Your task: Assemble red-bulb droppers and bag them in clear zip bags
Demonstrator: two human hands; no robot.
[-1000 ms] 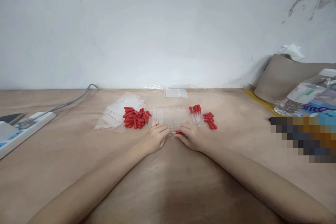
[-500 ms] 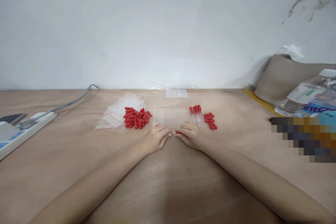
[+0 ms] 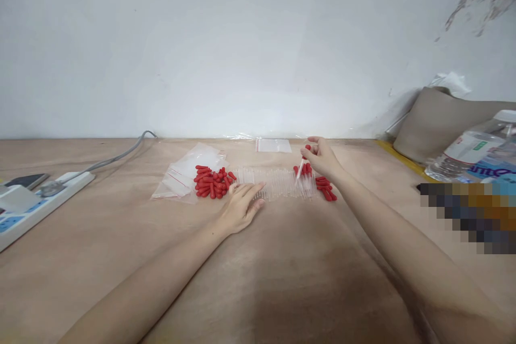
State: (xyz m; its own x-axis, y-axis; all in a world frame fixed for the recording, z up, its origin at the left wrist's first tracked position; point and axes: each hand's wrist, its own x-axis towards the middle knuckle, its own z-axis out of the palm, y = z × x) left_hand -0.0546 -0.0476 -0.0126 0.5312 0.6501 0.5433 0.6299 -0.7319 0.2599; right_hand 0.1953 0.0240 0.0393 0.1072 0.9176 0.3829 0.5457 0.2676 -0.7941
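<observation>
A water bottle lies on its side at the far right of the counter, its contents unclear. Clear zip bags lie flat at the left; what they hold cannot be told. Two loose heaps of red bulbs flank one row of clear glass tubes. The right hand, which met the left at the row's near edge a second ago, now pinches one assembled dropper above the row's right end. The left hand lies open, fingers on the tubes.
</observation>
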